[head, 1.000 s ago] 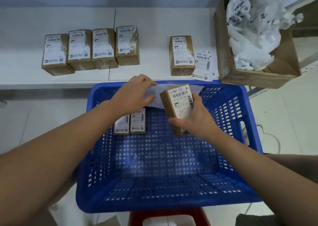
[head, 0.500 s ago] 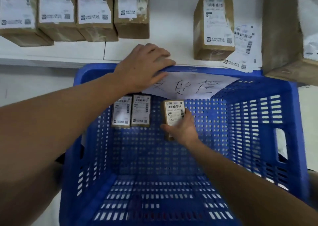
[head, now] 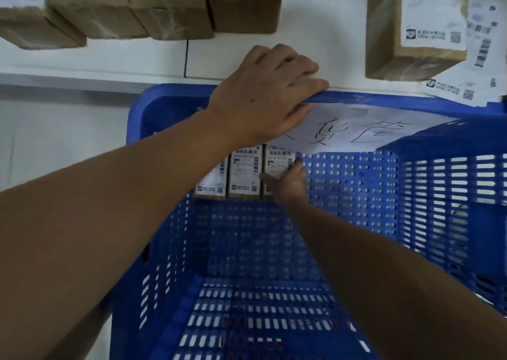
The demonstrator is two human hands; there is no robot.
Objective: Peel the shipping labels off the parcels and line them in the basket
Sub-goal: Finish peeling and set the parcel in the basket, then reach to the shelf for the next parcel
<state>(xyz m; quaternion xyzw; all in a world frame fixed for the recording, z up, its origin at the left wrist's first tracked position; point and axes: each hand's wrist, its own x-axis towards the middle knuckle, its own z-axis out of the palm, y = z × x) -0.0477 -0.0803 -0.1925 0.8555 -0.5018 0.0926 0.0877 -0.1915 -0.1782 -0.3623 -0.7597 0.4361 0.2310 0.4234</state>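
A white sheet (head: 365, 129) with handwritten characters hangs inside the blue basket's (head: 439, 104) far wall. Three parcels (head: 244, 170) stand side by side below it, barcode labels up; print too blurred to read. The right hand (head: 290, 184) seems to grip the rightmost parcel. The left hand (head: 263, 93) lies flat-fingered on the rim. More parcels (head: 170, 16) sit on the white table (head: 323, 44).
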